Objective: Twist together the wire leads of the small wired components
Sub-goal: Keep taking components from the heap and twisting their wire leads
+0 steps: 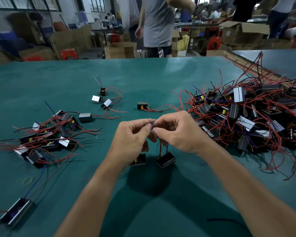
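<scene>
My left hand (132,135) and right hand (177,132) meet above the middle of the surface (143,79), wrists bent inward, each pinching the leads (160,147) of two components (166,159) below them.

Teal-green table (143,79), red wire leads (161,146), black components (166,159)

Bright overhead light, soft shadow beneath the arms, blurred background, wide-angle bending at edges.

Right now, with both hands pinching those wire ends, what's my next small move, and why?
Probably roll the wire leads between the fingertips to twist them together. Left hand and right hand both pinch them at one spot, with two black components below.
</scene>
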